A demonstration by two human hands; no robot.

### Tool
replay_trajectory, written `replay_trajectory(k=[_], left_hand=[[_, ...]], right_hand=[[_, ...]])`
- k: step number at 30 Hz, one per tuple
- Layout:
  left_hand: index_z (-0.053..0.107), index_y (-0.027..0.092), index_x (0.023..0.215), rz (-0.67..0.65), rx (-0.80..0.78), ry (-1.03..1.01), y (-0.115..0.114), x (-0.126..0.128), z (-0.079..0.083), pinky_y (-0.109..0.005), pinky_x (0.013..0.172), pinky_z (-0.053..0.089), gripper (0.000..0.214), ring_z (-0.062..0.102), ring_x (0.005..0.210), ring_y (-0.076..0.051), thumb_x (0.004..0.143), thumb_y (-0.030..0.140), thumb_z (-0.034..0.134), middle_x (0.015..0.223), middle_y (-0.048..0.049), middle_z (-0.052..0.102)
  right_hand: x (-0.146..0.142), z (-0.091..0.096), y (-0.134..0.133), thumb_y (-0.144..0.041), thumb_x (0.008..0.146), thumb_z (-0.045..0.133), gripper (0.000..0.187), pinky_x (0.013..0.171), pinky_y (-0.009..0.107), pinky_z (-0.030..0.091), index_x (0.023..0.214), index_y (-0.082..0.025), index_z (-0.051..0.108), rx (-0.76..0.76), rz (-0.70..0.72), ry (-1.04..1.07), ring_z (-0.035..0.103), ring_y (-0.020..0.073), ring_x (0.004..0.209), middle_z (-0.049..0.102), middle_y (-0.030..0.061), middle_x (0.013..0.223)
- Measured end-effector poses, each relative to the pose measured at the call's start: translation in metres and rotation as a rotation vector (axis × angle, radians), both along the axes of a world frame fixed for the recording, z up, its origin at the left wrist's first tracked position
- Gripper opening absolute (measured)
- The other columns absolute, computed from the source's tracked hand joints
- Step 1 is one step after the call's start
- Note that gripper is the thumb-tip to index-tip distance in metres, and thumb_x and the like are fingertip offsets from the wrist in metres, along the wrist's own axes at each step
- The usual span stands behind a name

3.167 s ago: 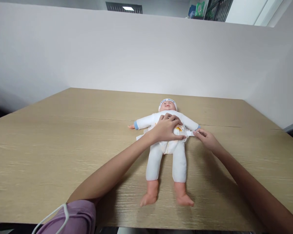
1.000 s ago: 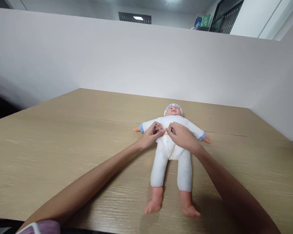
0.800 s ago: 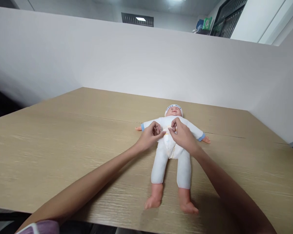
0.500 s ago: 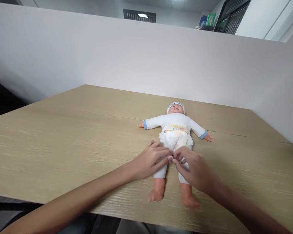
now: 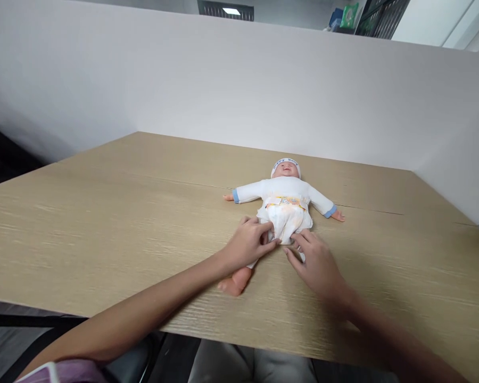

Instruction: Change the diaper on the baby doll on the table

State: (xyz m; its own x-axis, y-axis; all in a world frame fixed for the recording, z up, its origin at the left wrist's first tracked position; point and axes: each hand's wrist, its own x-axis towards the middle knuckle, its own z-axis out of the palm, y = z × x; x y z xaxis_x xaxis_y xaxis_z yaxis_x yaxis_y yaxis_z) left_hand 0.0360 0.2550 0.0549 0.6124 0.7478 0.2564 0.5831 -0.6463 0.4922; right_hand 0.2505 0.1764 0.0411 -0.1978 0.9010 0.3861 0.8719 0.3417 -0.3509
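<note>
A baby doll (image 5: 285, 186) lies face up on the table, its head away from me, in white clothes with blue cuffs. Round its hips is a white diaper (image 5: 284, 219) with a printed orange and yellow waistband. At the diaper's left leg edge, my left hand (image 5: 250, 242) is curled, thumb and fingers gripping the diaper there. My right hand (image 5: 317, 260) is at the other leg edge, fingertips touching the diaper and the thumb held apart. The doll's left-side foot (image 5: 236, 282) sticks out below my left hand; its other foot is hidden behind my right hand.
The doll lies on a wide wooden table (image 5: 123, 229) with a seam across it. A white partition (image 5: 223, 85) stands along the far side. Beyond it are a green package (image 5: 349, 16) and a dark window grille. My legs (image 5: 251, 364) are below the near edge.
My hands have moved apart from near the crotch to the diaper's two leg edges. The doll's legs are spread wider, and one foot has gone out of sight. The view has tilted down.
</note>
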Motion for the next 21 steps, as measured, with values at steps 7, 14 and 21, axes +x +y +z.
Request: replay_trajectory(k=[7,14,21], left_hand=[[0.068,0.023,0.096,-0.053,0.036,-0.181,-0.001,-0.008,-0.005,-0.041,0.098,0.043,0.019,0.064,0.114,-0.027,0.104,0.040,0.064,0.124,-0.0072,0.069],[0.063,0.022,0.090,-0.082,0.015,-0.199,0.003,-0.008,-0.007,-0.040,0.094,0.042,0.019,0.063,0.103,-0.026,0.103,0.037,0.065,0.108,-0.0039,0.073],[0.060,0.023,0.088,-0.086,-0.036,-0.212,0.010,-0.006,-0.007,-0.039,0.088,0.041,0.021,0.062,0.095,-0.025,0.098,0.039,0.067,0.093,-0.0019,0.072]], right_hand=[[-0.005,-0.010,-0.009,-0.027,0.102,0.065,0.021,0.096,0.054,0.054,0.123,-0.024,0.065,0.042,-0.001,0.114,0.063,0.0351,0.112,0.069,0.0134,0.126],[-0.007,-0.011,-0.004,-0.028,0.102,0.065,0.018,0.096,0.050,0.052,0.118,-0.023,0.062,0.020,0.004,0.186,0.063,0.0343,0.112,0.072,0.0118,0.121],[-0.005,-0.005,0.007,-0.028,0.101,0.063,0.005,0.074,0.036,0.045,0.099,-0.023,0.061,-0.006,-0.043,0.286,0.058,0.0233,0.079,0.066,0.0030,0.086]])
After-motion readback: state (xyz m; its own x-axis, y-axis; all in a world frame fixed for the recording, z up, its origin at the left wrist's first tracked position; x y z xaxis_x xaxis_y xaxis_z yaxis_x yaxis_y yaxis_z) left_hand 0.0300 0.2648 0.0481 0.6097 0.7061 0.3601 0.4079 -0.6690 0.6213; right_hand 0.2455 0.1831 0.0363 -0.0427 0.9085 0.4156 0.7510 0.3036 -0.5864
